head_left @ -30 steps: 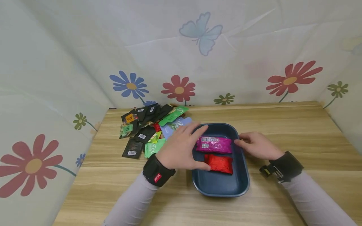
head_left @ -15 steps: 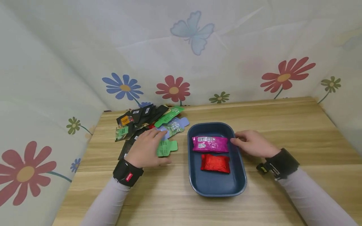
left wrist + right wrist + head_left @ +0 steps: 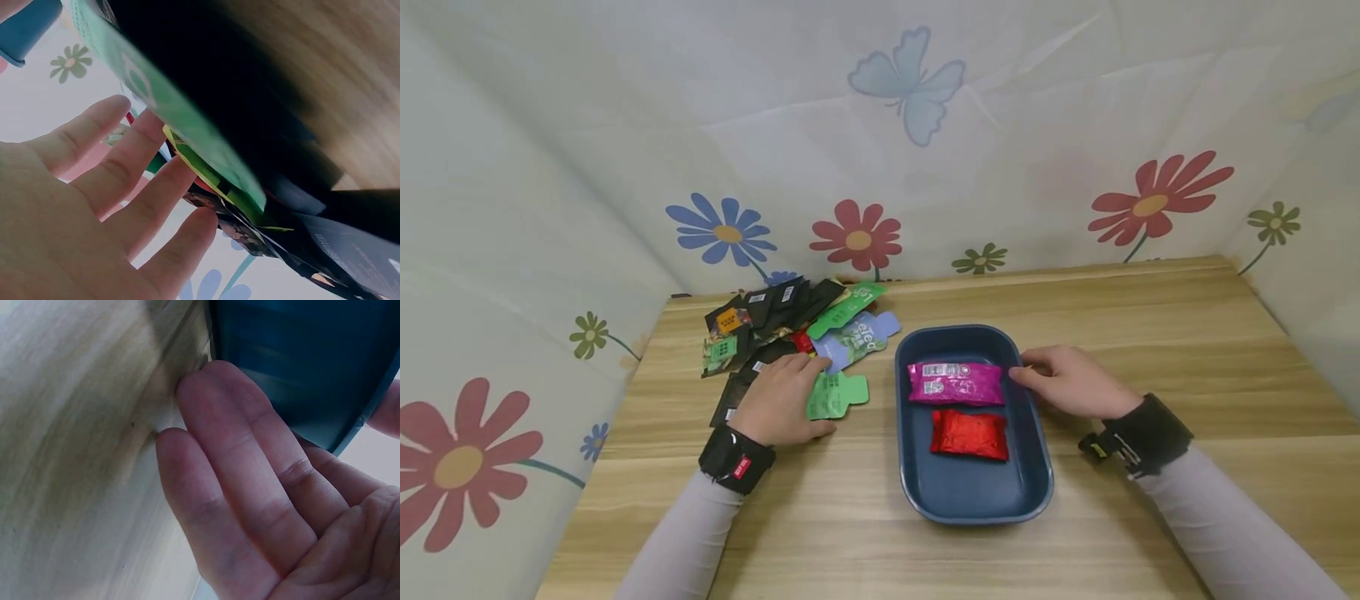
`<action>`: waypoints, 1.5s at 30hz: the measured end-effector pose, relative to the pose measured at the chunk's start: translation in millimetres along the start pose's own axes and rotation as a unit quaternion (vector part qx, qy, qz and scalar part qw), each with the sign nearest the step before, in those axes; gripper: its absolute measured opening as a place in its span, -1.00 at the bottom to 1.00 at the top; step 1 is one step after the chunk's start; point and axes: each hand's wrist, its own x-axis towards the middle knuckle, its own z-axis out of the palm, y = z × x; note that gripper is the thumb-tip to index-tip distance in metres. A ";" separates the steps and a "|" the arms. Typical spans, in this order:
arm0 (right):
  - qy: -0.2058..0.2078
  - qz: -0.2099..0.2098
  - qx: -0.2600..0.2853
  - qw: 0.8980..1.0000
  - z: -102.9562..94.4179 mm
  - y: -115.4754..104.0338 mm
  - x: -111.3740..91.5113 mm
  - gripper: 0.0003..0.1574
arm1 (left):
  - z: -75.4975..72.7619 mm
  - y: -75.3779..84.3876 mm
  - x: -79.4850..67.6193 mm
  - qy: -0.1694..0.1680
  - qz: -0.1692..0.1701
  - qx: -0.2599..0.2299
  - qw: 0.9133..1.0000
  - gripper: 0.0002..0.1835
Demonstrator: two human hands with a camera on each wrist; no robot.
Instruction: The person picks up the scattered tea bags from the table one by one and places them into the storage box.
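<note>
My left hand [image 3: 781,402] lies over the front of a pile of flat packets, its thumb beside a green packet [image 3: 837,395]. In the left wrist view its fingers [image 3: 147,203] stretch out, spread, with the tips at the edges of a yellow-green packet [image 3: 199,165] and a green one. My right hand [image 3: 1075,383] holds the right wall of a dark blue tray [image 3: 973,500], thumb over the rim and fingers outside. Inside the tray lie a magenta wrapped packet [image 3: 958,384] and, nearer me, a red wrapped packet [image 3: 970,434].
Black packets [image 3: 775,302], another green packet [image 3: 850,310] and a lilac packet [image 3: 857,337] make up the rest of the pile at the left. Everything stands on a wooden table [image 3: 820,533]. A flowered cloth [image 3: 1037,108] hangs behind and at the sides.
My left hand has moved left from over the tray and down onto the packet pile. The right hand stays at the tray's wall, and both wrapped packets lie where they were.
</note>
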 end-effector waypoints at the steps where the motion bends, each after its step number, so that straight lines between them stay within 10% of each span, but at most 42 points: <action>1: -0.001 0.001 0.002 1.000 0.0 0.0 0.0 -0.45 | 0.4 -0.3 0.2 0.002 0.002 0.001 1.000 -0.02; 17: -0.003 0.005 0.008 1.000 0.0 -0.7 -0.3 -0.45 | -0.5 11.4 -2.3 0.040 0.043 -0.014 0.998 -0.24; 27: -0.001 0.005 -0.001 1.000 0.4 -1.3 -0.1 -0.44 | -22.5 36.5 -9.8 0.052 0.084 -0.064 0.993 -0.34; 45: 0.005 0.002 -0.004 1.000 -0.4 -2.3 -0.4 -0.44 | -61.8 70.2 -3.7 0.135 0.092 -0.015 0.986 -0.32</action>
